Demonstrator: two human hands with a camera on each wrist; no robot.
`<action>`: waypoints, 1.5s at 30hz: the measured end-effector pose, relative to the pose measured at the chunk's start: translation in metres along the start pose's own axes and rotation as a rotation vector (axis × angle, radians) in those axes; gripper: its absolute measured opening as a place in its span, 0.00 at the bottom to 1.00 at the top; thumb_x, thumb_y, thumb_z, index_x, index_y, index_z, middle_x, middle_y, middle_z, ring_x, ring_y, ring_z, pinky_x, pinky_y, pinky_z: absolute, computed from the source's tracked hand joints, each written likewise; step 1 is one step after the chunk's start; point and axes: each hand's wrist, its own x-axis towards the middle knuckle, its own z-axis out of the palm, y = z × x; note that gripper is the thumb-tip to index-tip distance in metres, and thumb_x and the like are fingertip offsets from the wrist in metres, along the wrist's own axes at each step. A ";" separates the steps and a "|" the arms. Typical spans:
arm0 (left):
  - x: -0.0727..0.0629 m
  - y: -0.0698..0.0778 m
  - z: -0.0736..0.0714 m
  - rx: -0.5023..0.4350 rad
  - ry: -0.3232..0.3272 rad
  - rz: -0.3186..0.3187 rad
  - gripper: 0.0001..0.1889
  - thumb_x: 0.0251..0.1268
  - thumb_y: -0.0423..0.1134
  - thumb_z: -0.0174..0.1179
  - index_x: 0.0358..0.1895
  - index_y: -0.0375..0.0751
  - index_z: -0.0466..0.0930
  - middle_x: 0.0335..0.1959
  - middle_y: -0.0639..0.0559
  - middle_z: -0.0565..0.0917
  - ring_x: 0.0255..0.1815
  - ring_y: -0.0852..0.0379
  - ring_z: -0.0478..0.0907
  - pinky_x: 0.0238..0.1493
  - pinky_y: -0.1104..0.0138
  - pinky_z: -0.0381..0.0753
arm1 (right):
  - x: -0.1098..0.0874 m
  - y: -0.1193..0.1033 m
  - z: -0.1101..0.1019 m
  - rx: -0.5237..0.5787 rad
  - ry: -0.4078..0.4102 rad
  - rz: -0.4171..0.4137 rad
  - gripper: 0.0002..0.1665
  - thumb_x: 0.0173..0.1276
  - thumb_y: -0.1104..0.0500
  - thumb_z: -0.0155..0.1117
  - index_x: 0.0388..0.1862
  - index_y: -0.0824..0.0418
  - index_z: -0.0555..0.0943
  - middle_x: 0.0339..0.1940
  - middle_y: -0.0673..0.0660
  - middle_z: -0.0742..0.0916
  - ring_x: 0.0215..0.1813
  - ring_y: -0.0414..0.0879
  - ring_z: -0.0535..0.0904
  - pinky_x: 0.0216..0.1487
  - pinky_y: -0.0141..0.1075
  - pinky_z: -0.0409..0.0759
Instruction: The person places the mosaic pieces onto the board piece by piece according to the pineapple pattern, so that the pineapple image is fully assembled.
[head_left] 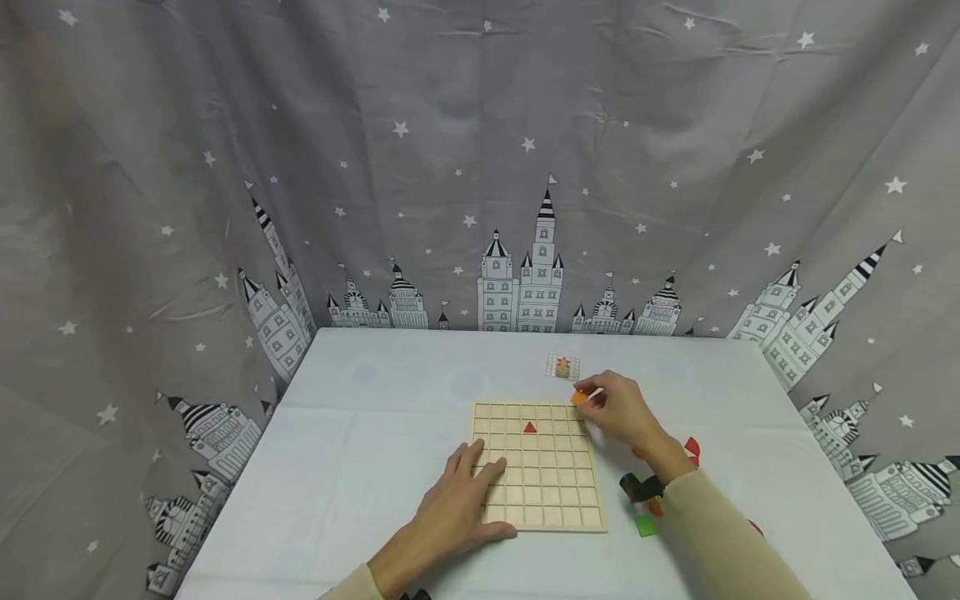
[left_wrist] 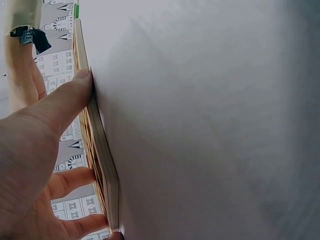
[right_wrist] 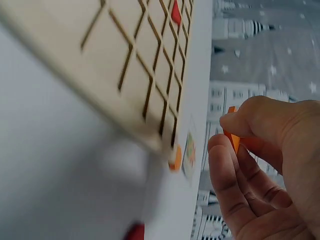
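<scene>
A wooden grid board (head_left: pixel 551 527) lies flat on the table, with one red triangle (head_left: pixel 530 427) in a cell of its upper part. My left hand (head_left: pixel 457 508) rests spread over the board's lower left, its thumb at the near edge. Above the board's far right corner, my right hand (head_left: pixel 618 408) pinches a thin orange piece (right_wrist: pixel 234 141) between thumb and fingers. The fingers partly hide that piece, so its full shape cannot be told. Another orange piece (right_wrist: pixel 175 159) shows by the board's corner in the right wrist view.
A small card with a gridded picture (head_left: pixel 563 367) lies behind the board on the white table (head_left: pixel 360 467). Right of the board are red pieces (head_left: pixel 692 447) and a green square (head_left: pixel 645 526), some partly covered by the right arm. A grey curtain (head_left: pixel 420 167) hangs behind.
</scene>
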 end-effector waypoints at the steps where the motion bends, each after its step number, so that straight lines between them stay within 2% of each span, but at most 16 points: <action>1: 0.000 0.000 0.000 -0.001 0.001 0.000 0.54 0.55 0.70 0.89 0.83 0.47 0.81 0.89 0.27 0.69 0.89 0.20 0.68 0.63 0.32 0.92 | 0.000 -0.003 0.004 0.006 -0.006 -0.008 0.18 0.71 0.69 0.80 0.58 0.69 0.94 0.51 0.63 0.95 0.45 0.48 0.93 0.50 0.41 0.95; 7: 0.000 0.001 0.001 0.010 0.002 -0.002 0.55 0.55 0.70 0.88 0.83 0.47 0.81 0.89 0.27 0.69 0.89 0.19 0.68 0.65 0.32 0.91 | -0.001 -0.019 0.024 0.043 -0.092 -0.044 0.17 0.69 0.70 0.81 0.57 0.66 0.95 0.51 0.60 0.94 0.45 0.45 0.91 0.48 0.34 0.93; 11: 0.000 0.001 0.001 0.025 -0.012 -0.004 0.54 0.57 0.70 0.87 0.84 0.48 0.80 0.90 0.27 0.69 0.89 0.20 0.68 0.66 0.33 0.91 | -0.004 -0.026 0.036 0.065 -0.141 -0.103 0.17 0.68 0.72 0.81 0.54 0.62 0.96 0.49 0.57 0.93 0.44 0.43 0.93 0.46 0.29 0.90; 17: 0.000 0.002 0.002 0.037 -0.030 -0.007 0.54 0.59 0.71 0.86 0.85 0.48 0.80 0.90 0.27 0.69 0.89 0.20 0.67 0.65 0.34 0.92 | -0.009 -0.033 0.054 0.057 -0.163 -0.215 0.17 0.69 0.73 0.82 0.53 0.59 0.97 0.46 0.55 0.96 0.45 0.43 0.91 0.48 0.34 0.92; 19: 0.000 0.002 0.001 0.044 -0.032 -0.005 0.54 0.59 0.71 0.86 0.85 0.49 0.80 0.90 0.27 0.69 0.89 0.20 0.67 0.65 0.34 0.92 | -0.010 -0.034 0.058 0.056 -0.158 -0.229 0.16 0.71 0.72 0.83 0.53 0.59 0.97 0.47 0.54 0.97 0.46 0.43 0.91 0.50 0.35 0.92; 28: 0.001 0.000 0.000 0.050 -0.045 -0.010 0.54 0.60 0.71 0.85 0.85 0.48 0.79 0.90 0.27 0.68 0.90 0.19 0.66 0.65 0.33 0.92 | -0.012 -0.038 0.065 0.065 -0.148 -0.203 0.05 0.77 0.67 0.82 0.48 0.60 0.97 0.45 0.55 0.97 0.45 0.41 0.93 0.49 0.32 0.92; 32: 0.000 0.000 -0.001 0.050 -0.040 -0.004 0.54 0.59 0.71 0.86 0.85 0.48 0.79 0.90 0.26 0.69 0.89 0.19 0.67 0.64 0.33 0.92 | -0.013 -0.038 0.066 0.044 -0.135 -0.170 0.04 0.76 0.66 0.83 0.47 0.59 0.97 0.43 0.54 0.97 0.42 0.38 0.90 0.47 0.31 0.90; 40: 0.000 0.000 0.000 0.043 -0.029 -0.006 0.54 0.58 0.70 0.87 0.84 0.48 0.80 0.90 0.27 0.70 0.89 0.19 0.68 0.62 0.32 0.93 | -0.013 -0.039 0.070 0.014 -0.115 -0.168 0.03 0.73 0.66 0.85 0.42 0.58 0.98 0.39 0.51 0.93 0.40 0.36 0.84 0.42 0.30 0.86; 45: 0.000 0.000 0.001 0.044 -0.030 -0.008 0.53 0.59 0.70 0.86 0.84 0.49 0.80 0.90 0.27 0.69 0.90 0.20 0.67 0.62 0.33 0.93 | -0.015 -0.041 0.069 0.000 -0.104 -0.159 0.02 0.73 0.64 0.86 0.40 0.57 0.99 0.39 0.51 0.93 0.40 0.34 0.85 0.41 0.28 0.86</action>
